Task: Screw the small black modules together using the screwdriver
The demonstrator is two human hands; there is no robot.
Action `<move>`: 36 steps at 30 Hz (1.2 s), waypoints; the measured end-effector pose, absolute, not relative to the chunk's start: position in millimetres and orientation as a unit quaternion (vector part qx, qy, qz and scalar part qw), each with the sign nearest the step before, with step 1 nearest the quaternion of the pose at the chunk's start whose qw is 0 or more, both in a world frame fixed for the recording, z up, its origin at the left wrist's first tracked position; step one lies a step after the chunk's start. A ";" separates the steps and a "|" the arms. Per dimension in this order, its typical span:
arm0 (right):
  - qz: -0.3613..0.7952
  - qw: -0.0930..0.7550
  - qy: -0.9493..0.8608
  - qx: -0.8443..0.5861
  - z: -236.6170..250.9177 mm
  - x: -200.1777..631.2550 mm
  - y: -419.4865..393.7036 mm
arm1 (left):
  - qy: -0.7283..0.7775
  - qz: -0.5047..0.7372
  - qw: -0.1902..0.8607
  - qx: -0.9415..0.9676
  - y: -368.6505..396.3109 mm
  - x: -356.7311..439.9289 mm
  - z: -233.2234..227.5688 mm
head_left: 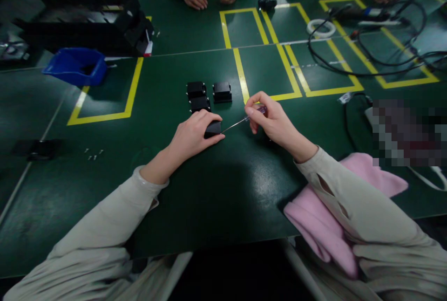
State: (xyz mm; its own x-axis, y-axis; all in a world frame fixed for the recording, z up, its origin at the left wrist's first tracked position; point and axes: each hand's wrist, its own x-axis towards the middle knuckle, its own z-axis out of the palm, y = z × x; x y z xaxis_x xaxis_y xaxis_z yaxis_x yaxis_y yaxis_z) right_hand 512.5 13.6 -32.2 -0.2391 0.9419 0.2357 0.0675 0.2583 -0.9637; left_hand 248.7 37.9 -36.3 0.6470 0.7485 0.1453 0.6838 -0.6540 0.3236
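Under the left hand (193, 134), seemingly gripped, sits a black block (213, 128).

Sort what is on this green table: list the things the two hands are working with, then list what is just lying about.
In hand:
- left hand pressing down on a small black box
- right hand holding a screwdriver, its tip at that box
- three more black boxes just behind

Lying about:
- blue bin
- pink cloth
- black cables
- white tape roll
- small screws
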 end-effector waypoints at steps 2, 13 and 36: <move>0.469 0.464 -0.638 -0.397 -32.3 512.8 13.8 | 0.397 0.135 0.118 0.900 38.0 248.7 -36.7; 0.470 0.466 -0.631 -0.405 -31.2 513.2 13.5 | 0.395 0.137 0.123 0.900 38.0 248.6 -35.9; 0.469 0.468 -0.634 -0.398 -31.5 514.1 13.3 | 0.395 0.141 0.122 0.900 38.9 248.0 -38.8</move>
State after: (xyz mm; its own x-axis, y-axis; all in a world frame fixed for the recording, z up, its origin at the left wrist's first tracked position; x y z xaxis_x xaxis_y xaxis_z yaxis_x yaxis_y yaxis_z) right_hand 514.1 13.3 -31.5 -0.2439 0.9445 0.2203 0.0655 0.2426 -0.9679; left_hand 248.0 38.9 -38.8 0.6484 0.7451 0.1565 0.6763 -0.6581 0.3311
